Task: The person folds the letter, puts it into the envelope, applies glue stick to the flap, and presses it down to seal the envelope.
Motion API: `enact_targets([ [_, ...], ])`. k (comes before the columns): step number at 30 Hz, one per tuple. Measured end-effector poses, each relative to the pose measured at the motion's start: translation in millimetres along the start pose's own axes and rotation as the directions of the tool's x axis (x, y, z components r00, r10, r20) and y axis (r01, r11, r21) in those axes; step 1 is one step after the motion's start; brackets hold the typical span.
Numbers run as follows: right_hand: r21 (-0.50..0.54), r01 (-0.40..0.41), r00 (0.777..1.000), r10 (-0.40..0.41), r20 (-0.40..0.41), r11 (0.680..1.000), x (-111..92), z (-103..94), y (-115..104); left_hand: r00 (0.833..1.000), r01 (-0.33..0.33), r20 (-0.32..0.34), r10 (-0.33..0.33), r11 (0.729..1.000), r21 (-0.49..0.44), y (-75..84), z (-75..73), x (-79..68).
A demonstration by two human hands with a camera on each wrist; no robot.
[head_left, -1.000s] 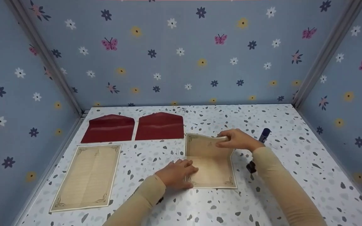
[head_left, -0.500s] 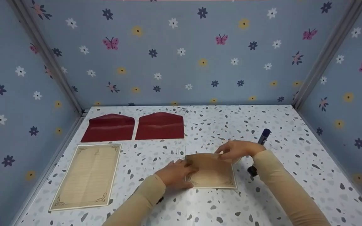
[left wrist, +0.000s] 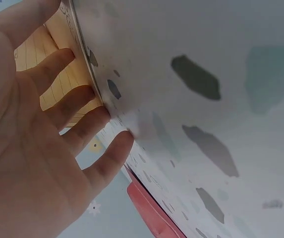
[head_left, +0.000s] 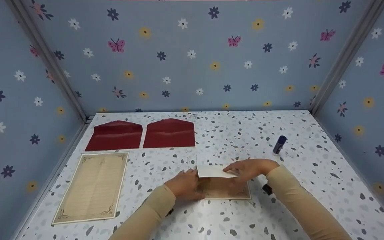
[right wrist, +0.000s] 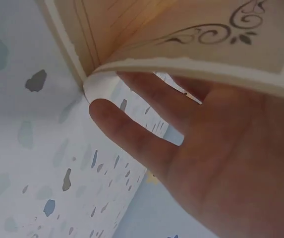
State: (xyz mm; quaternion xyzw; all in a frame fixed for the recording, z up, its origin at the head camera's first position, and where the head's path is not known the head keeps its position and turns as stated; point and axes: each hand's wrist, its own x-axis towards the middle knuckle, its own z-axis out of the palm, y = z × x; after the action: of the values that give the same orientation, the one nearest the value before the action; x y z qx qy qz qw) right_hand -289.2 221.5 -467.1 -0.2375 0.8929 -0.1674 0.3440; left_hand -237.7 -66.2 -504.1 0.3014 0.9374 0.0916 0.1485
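Note:
A cream sheet of letter paper with a decorated border [head_left: 222, 193] lies in front of the person, its far part bent over toward the near edge so the pale back [head_left: 210, 171] shows. My left hand [head_left: 182, 185] rests at the sheet's left edge, fingers spread and fairly straight, fingertips on the paper in the left wrist view. My right hand [head_left: 253, 168] pinches the turned-over part, fingers on its back and thumb at the inner side. In the right wrist view the paper curls in a rounded bend over the fingers [right wrist: 132, 131]; the thumb is hidden there.
A second bordered sheet [head_left: 92, 186] lies flat at the left. Behind it are two dark red envelopes [head_left: 115, 138] [head_left: 169, 136] with raised flaps. A dark blue capped tube [head_left: 279, 144] stands at the right. Flower-patterned walls [head_left: 192, 66] enclose the speckled table [head_left: 238, 133].
My right hand has brought the sheet's far edge up and over toward the near side, turning its pale back upward. My left hand stays in place at the left edge.

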Motion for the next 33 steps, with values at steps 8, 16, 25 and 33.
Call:
enact_targets([
  [8,-0.108,-0.021,0.998,0.014,-0.064,0.994,-1,4.8,-1,0.991,-0.120,-0.060,0.116,0.990,-0.068,-10.0,-0.5,-2.0],
  [16,-0.182,0.060,0.985,-0.087,-0.147,0.982,4,13.6,-1,0.987,-0.157,-0.082,0.141,0.955,-0.250,-29.1,-7.9,4.2],
  [25,-0.239,-0.030,0.972,-0.028,-0.233,0.971,11,26.1,-11,0.944,-0.040,-0.329,-0.034,0.976,-0.216,-28.5,-14.2,15.2],
  [33,-0.285,-0.101,0.955,0.013,-0.295,0.953,19,29.2,-19,0.964,-0.073,-0.259,0.061,0.997,-0.037,-7.8,-5.9,33.0],
])
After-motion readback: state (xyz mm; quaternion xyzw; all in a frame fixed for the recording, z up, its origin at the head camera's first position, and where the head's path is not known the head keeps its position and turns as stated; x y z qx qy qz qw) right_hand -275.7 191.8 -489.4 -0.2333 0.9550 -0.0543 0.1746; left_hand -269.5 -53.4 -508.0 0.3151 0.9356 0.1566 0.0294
